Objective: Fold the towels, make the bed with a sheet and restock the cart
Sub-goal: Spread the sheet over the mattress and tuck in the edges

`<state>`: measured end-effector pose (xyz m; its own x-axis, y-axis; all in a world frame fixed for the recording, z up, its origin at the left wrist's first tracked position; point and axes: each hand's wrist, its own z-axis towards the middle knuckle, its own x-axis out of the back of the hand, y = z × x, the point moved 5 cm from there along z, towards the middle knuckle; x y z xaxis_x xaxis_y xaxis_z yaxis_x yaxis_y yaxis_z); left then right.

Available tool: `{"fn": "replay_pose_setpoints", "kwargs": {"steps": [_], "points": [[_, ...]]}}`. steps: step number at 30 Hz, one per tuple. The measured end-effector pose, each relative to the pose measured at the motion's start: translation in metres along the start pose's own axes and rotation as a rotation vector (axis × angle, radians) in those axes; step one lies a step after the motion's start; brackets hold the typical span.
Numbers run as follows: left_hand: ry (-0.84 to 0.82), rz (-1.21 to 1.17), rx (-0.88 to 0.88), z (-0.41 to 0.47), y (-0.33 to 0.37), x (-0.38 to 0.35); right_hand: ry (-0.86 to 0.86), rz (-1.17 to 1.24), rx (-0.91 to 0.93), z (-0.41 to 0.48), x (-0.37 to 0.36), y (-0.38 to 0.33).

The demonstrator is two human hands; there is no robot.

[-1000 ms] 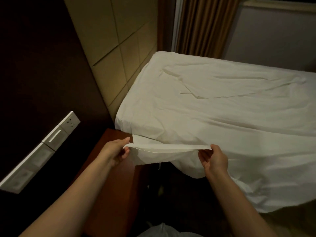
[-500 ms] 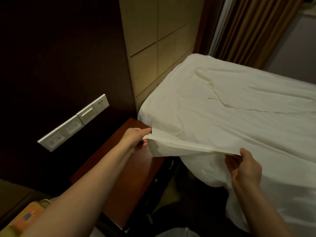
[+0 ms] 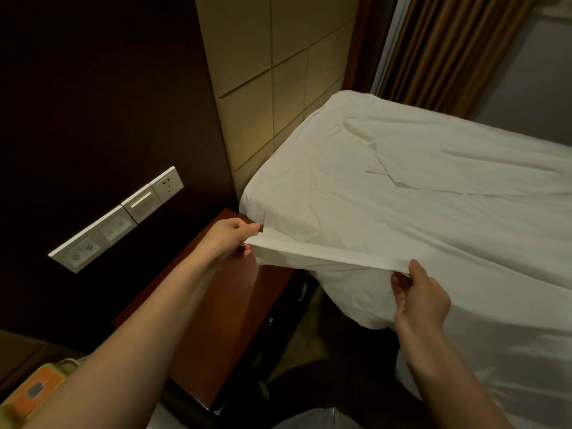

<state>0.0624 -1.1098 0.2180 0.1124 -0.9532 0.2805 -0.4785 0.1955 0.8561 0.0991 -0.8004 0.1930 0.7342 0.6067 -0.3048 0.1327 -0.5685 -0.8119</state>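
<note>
Wooden nightstand (image 3: 223, 320) sits wedged right by the bed corner, with the switch panel (image 3: 123, 216) on the dark wall behind. White sheet (image 3: 418, 218) covers the mattress; left hand (image 3: 227, 239) and right hand (image 3: 422, 300) both pinch its hem, stretched taut between them.

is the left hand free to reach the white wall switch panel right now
Probably not yet: left hand pinches the white bed sheet hem. The path over the red-brown wooden nightstand to the white switch panel looks open.

sheet (image 3: 418, 193) white | nightstand (image 3: 213, 320) reddish-brown | curtain (image 3: 448, 48) brown striped
</note>
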Motion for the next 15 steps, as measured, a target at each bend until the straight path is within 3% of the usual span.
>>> {"fn": "replay_pose_setpoints", "kwargs": {"steps": [15], "points": [[0.055, -0.068, -0.019, 0.0071, 0.0056, -0.0078, 0.01, 0.028, -0.041, 0.0094, 0.01, 0.0067]]}}
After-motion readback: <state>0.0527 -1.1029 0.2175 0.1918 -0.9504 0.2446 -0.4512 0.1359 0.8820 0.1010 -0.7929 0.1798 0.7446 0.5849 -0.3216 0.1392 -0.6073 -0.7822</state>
